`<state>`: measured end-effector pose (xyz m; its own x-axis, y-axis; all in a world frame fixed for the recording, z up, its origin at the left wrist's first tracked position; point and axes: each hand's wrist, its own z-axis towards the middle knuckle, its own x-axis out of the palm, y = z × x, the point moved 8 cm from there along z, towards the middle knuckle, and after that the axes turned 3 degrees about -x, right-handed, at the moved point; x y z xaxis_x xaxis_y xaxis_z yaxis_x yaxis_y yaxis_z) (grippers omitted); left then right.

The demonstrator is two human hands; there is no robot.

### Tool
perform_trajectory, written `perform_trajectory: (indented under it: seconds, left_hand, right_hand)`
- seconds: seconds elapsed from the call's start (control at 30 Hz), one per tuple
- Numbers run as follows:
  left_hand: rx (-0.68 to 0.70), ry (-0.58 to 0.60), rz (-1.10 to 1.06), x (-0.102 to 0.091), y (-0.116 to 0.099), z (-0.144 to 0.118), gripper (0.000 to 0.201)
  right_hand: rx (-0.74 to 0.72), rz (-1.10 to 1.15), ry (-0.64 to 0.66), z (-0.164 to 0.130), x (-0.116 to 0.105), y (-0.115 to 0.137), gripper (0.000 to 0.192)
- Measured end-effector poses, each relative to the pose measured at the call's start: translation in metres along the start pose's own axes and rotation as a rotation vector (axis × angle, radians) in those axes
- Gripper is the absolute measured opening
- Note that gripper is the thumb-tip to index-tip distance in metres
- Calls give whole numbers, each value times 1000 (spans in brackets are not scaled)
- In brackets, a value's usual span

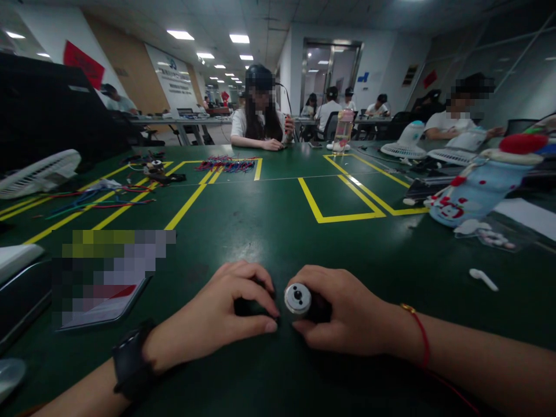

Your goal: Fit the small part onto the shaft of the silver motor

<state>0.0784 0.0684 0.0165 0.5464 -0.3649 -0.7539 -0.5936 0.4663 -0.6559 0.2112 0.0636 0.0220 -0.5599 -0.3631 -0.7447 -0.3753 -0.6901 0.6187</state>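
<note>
The left hand (226, 315) lay on the dark green tabletop (269, 231) at about 6 o'clock, close to the near edge. Its fingers were curled down over a small black object (244, 306), so the grip was closed on it; most of this object was hidden under the fingers and its shape could not be told. A black watch (130, 362) sat on the left wrist.

The right hand (347, 318) was just beside the left hand, and the tips of the two hands almost touched. Its grip was closed around a small cylinder with a round silver metal face and a dark body (298, 299). The silver face pointed up toward the camera and had a small dark hole in the middle. A thin red string bracelet (420, 330) went around the right wrist.

At 9 o'clock a flat card-like item (104, 301) lay on the tabletop, its surface blurred. At 3 o'clock a small white earbud-like piece (483, 279) lay alone. At 2 o'clock a light blue bottle with red and white decoration (478, 191) lay tilted. Yellow tape lines (343, 217) marked rectangles at 12 o'clock. At 11 o'clock coloured wires (226, 165) lay in a bundle, and behind them a person in a white shirt (260, 124) sat at the far edge.
</note>
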Motion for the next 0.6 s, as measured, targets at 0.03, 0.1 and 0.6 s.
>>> perform_trajectory:
  seconds: [0.03,0.1,0.6]
  left_hand:
    - [-6,-10,-23,0,0,1,7]
    - [-45,-80,-115,-7,2,2,9]
    - [-105,-240,-305,-12,-30,1,16]
  right_hand:
    - [-1,-1,0,0,0,0,30]
    - [-1,-5,4,0,0,1,31]
    - [-20,-53,-7,2,3,3,23]
